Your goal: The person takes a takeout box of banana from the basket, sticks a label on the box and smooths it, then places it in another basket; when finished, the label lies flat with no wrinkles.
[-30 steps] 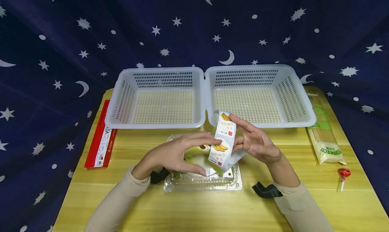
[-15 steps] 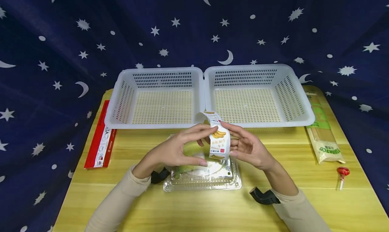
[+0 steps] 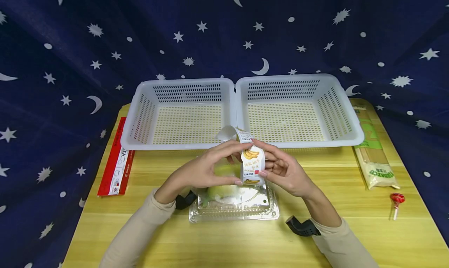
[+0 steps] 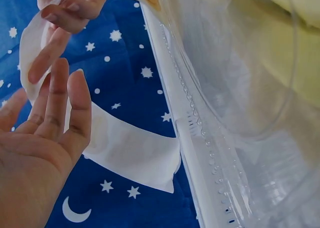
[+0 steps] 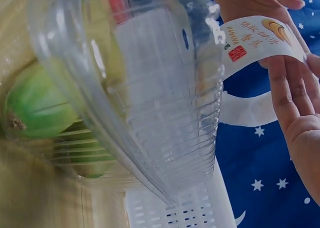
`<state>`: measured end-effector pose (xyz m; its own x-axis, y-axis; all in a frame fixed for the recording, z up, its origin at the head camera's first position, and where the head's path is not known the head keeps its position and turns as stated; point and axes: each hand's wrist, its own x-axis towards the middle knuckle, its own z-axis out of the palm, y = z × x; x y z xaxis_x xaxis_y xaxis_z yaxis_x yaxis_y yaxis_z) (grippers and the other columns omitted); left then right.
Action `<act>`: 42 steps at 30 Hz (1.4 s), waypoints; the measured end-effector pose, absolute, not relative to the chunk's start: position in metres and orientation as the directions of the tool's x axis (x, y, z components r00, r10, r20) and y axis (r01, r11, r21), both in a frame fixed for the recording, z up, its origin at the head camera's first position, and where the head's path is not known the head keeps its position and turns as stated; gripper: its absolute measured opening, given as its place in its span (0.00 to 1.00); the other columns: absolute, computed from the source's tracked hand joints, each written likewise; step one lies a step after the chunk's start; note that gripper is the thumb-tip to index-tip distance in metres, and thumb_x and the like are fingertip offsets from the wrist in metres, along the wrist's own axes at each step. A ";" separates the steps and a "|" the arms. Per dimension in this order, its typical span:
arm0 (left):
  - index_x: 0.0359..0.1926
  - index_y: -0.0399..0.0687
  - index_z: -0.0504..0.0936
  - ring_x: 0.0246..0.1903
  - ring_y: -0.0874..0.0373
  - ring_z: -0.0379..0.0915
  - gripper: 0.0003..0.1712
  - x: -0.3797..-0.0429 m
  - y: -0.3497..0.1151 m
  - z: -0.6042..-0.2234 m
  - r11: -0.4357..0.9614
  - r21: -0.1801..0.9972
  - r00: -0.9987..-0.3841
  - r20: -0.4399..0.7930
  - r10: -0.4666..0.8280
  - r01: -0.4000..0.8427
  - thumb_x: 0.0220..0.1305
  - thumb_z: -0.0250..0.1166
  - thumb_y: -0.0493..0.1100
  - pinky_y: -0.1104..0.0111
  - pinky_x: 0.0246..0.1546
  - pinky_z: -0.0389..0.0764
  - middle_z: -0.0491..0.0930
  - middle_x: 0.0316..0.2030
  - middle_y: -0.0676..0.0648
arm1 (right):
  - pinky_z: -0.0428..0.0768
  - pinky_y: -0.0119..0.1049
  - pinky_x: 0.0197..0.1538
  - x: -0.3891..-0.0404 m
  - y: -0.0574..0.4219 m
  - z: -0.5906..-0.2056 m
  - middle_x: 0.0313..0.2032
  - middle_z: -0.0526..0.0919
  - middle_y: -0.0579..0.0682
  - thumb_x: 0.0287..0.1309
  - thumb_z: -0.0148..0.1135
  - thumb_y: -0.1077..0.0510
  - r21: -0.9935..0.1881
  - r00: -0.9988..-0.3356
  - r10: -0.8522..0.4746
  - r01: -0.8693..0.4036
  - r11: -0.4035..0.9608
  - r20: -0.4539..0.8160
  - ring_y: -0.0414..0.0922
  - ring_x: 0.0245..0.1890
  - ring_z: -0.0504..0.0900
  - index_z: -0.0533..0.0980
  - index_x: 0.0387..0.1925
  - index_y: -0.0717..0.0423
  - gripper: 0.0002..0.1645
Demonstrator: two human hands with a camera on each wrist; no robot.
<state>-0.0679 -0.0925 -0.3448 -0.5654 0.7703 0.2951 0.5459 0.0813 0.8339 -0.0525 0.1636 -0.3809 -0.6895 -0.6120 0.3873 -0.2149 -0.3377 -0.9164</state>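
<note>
A curling white strip of banana labels [image 3: 252,165] is held up between both hands. My left hand [image 3: 205,168] holds its left edge, index finger on the upper part and thumb lower down. From the other side, my right hand [image 3: 292,174] pinches the strip with index finger and thumb. The strip's far end [image 4: 135,150] bends back behind the left fingers in the left wrist view. Below the hands lies a clear plastic clamshell box [image 3: 238,212] on the table. Through its wall, green fruit [image 5: 42,100] shows in the right wrist view.
Two white perforated baskets, a left one [image 3: 179,146] and a right one [image 3: 305,144], stand side by side behind the box. To the left lies a red packet [image 3: 109,170]. A noodle-like packet [image 3: 377,155] and a red lollipop [image 3: 397,199] lie at the right.
My right hand has moved left and down, closer to the left hand. The label strip has turned, and its upper end now curls away to the left over the basket rim.
</note>
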 end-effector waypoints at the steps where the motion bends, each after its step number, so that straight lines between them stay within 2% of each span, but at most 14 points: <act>1: 0.74 0.41 0.57 0.52 0.56 0.73 0.49 -0.069 -0.092 -0.345 0.089 0.837 -0.574 0.288 0.767 0.540 0.57 0.73 0.40 0.65 0.56 0.79 0.68 0.65 0.42 | 0.83 0.39 0.52 -0.052 0.164 -0.381 0.67 0.71 0.49 0.59 0.52 0.80 -0.921 -0.695 -0.611 -0.217 -0.325 0.379 0.46 0.56 0.81 0.48 0.72 0.74 0.42; 6: 0.73 0.42 0.58 0.49 0.58 0.75 0.45 -0.073 -0.089 -0.345 0.130 0.839 -0.613 0.272 0.742 0.529 0.59 0.71 0.40 0.64 0.52 0.81 0.71 0.62 0.44 | 0.83 0.39 0.51 -0.049 0.164 -0.379 0.70 0.68 0.46 0.57 0.53 0.81 -0.943 -0.721 -0.609 -0.241 -0.229 0.332 0.45 0.55 0.82 0.48 0.73 0.70 0.45; 12: 0.68 0.44 0.68 0.46 0.60 0.75 0.34 -0.075 -0.085 -0.345 0.165 0.805 -0.645 0.314 0.697 0.570 0.62 0.68 0.40 0.65 0.49 0.82 0.75 0.60 0.46 | 0.84 0.35 0.50 -0.044 0.165 -0.378 0.72 0.62 0.40 0.56 0.56 0.80 -0.952 -0.748 -0.601 -0.294 -0.082 0.283 0.40 0.52 0.83 0.50 0.74 0.64 0.47; 19: 0.63 0.44 0.74 0.41 0.60 0.74 0.28 -0.077 -0.084 -0.344 0.178 0.797 -0.663 0.330 0.672 0.577 0.61 0.69 0.39 0.65 0.45 0.83 0.79 0.54 0.48 | 0.84 0.35 0.50 -0.044 0.164 -0.378 0.71 0.65 0.41 0.54 0.57 0.82 -0.936 -0.721 -0.607 -0.329 -0.124 0.334 0.41 0.51 0.83 0.50 0.73 0.70 0.47; 29: 0.57 0.41 0.77 0.44 0.59 0.75 0.24 -0.078 -0.086 -0.345 0.155 0.798 -0.656 0.349 0.669 0.582 0.60 0.69 0.37 0.62 0.46 0.83 0.80 0.51 0.46 | 0.84 0.40 0.50 -0.044 0.165 -0.376 0.70 0.66 0.40 0.53 0.57 0.82 -0.940 -0.718 -0.620 -0.325 -0.104 0.316 0.42 0.52 0.83 0.51 0.72 0.70 0.46; 32: 0.53 0.42 0.79 0.44 0.57 0.74 0.20 -0.077 -0.087 -0.346 0.154 0.787 -0.656 0.368 0.659 0.597 0.59 0.70 0.37 0.62 0.46 0.83 0.78 0.49 0.46 | 0.84 0.40 0.51 -0.044 0.165 -0.375 0.70 0.65 0.39 0.53 0.57 0.81 -0.947 -0.725 -0.624 -0.310 -0.080 0.291 0.41 0.53 0.83 0.50 0.73 0.68 0.48; 36: 0.51 0.47 0.81 0.39 0.56 0.70 0.19 -0.076 -0.087 -0.346 0.194 0.720 -0.642 0.421 0.641 0.666 0.57 0.72 0.40 0.67 0.40 0.81 0.69 0.48 0.47 | 0.84 0.42 0.51 -0.045 0.166 -0.374 0.71 0.64 0.39 0.54 0.57 0.81 -0.955 -0.732 -0.625 -0.286 -0.080 0.272 0.42 0.54 0.82 0.49 0.74 0.66 0.49; 39: 0.52 0.49 0.81 0.37 0.58 0.67 0.22 -0.074 -0.088 -0.346 0.222 0.658 -0.618 0.461 0.637 0.719 0.56 0.73 0.42 0.69 0.38 0.78 0.64 0.54 0.45 | 0.84 0.42 0.51 -0.046 0.166 -0.374 0.71 0.64 0.40 0.54 0.57 0.81 -0.953 -0.728 -0.625 -0.287 -0.093 0.280 0.42 0.54 0.82 0.48 0.74 0.67 0.49; 42: 0.53 0.49 0.82 0.39 0.61 0.67 0.23 -0.073 -0.089 -0.345 0.210 0.632 -0.592 0.483 0.645 0.746 0.55 0.74 0.43 0.71 0.37 0.77 0.64 0.59 0.44 | 0.84 0.42 0.50 -0.047 0.167 -0.375 0.71 0.65 0.40 0.54 0.57 0.81 -0.954 -0.725 -0.629 -0.282 -0.101 0.281 0.42 0.54 0.83 0.48 0.74 0.67 0.49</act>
